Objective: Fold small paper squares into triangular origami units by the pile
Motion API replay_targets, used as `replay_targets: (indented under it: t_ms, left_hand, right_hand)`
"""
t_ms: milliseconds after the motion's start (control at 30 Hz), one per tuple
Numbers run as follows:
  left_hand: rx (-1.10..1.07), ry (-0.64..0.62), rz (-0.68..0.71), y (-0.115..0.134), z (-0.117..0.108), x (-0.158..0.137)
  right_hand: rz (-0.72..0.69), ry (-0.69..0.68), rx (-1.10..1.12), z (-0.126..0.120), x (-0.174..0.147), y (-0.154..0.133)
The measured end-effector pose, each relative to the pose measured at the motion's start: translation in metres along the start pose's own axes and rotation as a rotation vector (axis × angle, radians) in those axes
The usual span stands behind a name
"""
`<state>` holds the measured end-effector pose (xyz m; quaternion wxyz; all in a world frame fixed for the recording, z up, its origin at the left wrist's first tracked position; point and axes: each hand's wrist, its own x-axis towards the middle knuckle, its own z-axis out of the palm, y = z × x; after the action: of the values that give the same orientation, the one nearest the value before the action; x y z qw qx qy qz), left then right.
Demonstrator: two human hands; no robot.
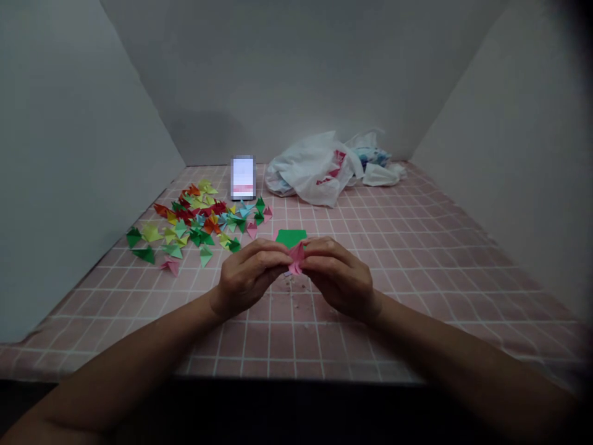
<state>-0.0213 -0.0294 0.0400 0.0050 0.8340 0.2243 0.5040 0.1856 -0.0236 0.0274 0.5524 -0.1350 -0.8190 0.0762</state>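
A lit phone (243, 176) sits at eleven o'clock on the checked tablecloth (430, 266); crumpled plastic bags (303, 165) lie from twelve to one.

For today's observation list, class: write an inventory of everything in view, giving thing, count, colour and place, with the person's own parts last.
Pink origami piece: one, pink, between both hands
Paper sheet: one, green, just beyond the hands
Loose origami pieces: dozens, overlapping; green, yellow, red, orange, blue, pink; left side of cloth
Smartphone: one, pale lit screen, back left of centre
Plastic bag: one, white with red marking, back centre
Bundle: one, white and blue, contents unclear, right of bag
Checked tablecloth: one, pink with white lines, under everything
Walls: three, greyish, left, back, right
Left hand: one, bare, pinching the pink piece
Right hand: one, bare, pinching it opposite
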Motion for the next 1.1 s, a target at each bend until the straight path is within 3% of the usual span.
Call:
replay_targets:
  t_ms: [100,267,400,667,1100]
  left_hand:
    - [-0.106,-0.009,-0.136,-0.001,0.004,-0.001]
    - [-0.470,-0.029,-0.676,-0.001,0.017,-0.006]
    - [-0.657,-0.003,-0.896,0.000,0.023,-0.008]
    - [-0.631,0.023,-0.930,0.003,0.024,-0.007]
    - [-0.613,-0.012,-0.891,0.005,0.023,-0.007]
  right_hand:
    - [0.107,-0.009,0.040,0.001,-0.001,0.002]
    - [0.514,-0.033,0.172,0.008,-0.008,0.008]
    - [0.734,-0.020,0.353,0.013,-0.012,0.010]
    - [0.853,0.029,0.560,0.019,-0.013,0.009]
    - [0.884,0.000,0.593,0.016,-0.008,0.000]
